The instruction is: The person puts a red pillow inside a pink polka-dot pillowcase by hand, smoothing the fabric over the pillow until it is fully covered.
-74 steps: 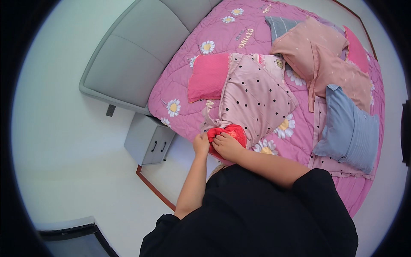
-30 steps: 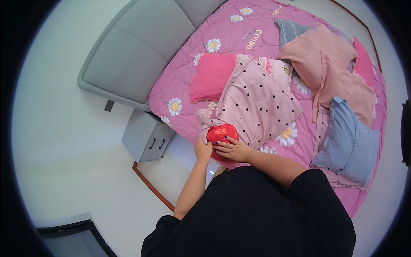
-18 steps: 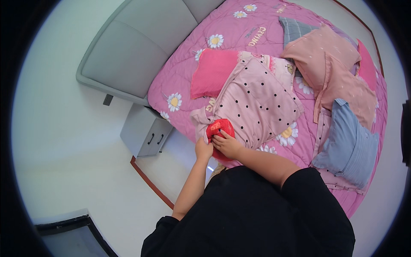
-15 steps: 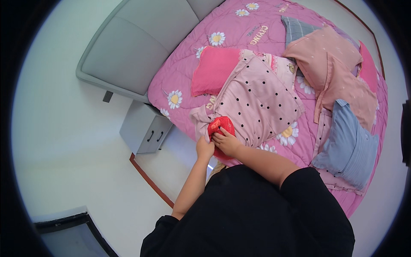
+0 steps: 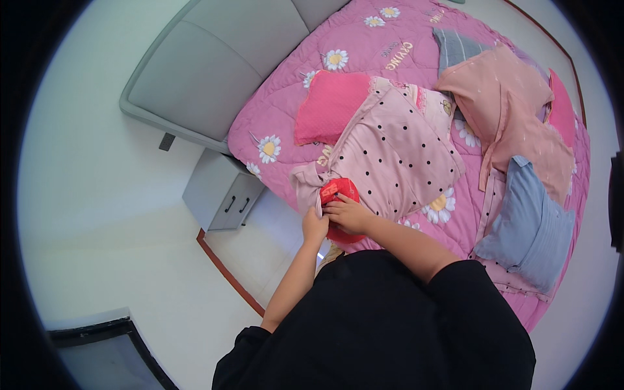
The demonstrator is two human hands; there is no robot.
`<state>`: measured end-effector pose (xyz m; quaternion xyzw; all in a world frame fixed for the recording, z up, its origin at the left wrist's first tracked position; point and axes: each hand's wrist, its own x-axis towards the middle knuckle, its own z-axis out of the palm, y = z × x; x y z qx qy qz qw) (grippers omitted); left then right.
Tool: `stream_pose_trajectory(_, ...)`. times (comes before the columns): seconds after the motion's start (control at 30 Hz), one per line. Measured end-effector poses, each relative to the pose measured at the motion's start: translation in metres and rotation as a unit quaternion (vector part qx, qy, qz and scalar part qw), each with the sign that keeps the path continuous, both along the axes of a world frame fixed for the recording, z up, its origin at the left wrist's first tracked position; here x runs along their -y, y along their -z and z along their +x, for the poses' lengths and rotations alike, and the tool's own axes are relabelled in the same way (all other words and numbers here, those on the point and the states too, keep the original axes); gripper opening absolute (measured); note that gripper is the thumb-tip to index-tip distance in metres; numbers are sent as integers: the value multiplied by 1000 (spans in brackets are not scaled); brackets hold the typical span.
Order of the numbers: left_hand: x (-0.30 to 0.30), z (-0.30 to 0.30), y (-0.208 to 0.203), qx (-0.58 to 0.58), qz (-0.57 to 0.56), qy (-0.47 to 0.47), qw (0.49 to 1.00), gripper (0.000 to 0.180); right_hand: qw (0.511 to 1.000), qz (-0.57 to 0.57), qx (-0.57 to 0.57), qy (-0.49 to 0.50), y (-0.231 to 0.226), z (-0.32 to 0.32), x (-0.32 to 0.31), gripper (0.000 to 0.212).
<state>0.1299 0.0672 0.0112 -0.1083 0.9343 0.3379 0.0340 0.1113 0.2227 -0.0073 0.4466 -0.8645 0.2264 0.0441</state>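
At the near left edge of the bed lies a pale pink pillowcase (image 5: pixel 396 149) with black dots, its near end bunched up. A red cloth bundle (image 5: pixel 339 187) with lighter markings bulges out beside the bunched end, and more red shows below my hands. The fingers of my left hand (image 5: pixel 315 227) are closed on the pillowcase's edge next to the red cloth. My right hand (image 5: pixel 350 216) lies over the red bundle, its fingers curled onto it. How deep the red cloth reaches into the pillowcase is hidden.
A bright pink pillow (image 5: pixel 331 107) lies behind the pillowcase on the flowered quilt (image 5: pixel 286 123). To the right are peach pillows (image 5: pixel 494 84) and a blue pillow (image 5: pixel 530 221). A grey headboard (image 5: pixel 208 58) and a grey nightstand (image 5: pixel 218 188) stand left.
The view has shifted slightly, so the bed sits a little lower and farther right. Both hands stay at the red bundle, with the left slightly closer to the right.
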Motion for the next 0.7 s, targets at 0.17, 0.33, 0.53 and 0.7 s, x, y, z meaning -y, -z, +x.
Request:
stream_pose_trajectory(0.17, 12, 2, 0, 18, 30, 31, 999, 25, 962, -254, 81, 54, -34, -10, -39, 41)
stream_pose_trajectory(0.33, 6, 11, -8, 30, 52, 45, 997, 31, 969, -123, 23, 214, -43, -62, -78, 49)
stream_pose_trajectory(0.53, 6, 31, -36, 19, 97, 54, 994, 44, 963, 261, -32, 59, -71, -111, -56, 79)
stream_pose_trajectory(0.7, 12, 41, -27, -28, 107, 71, 991, 38, 933, 358, 29, 28, -39, -136, -58, 100)
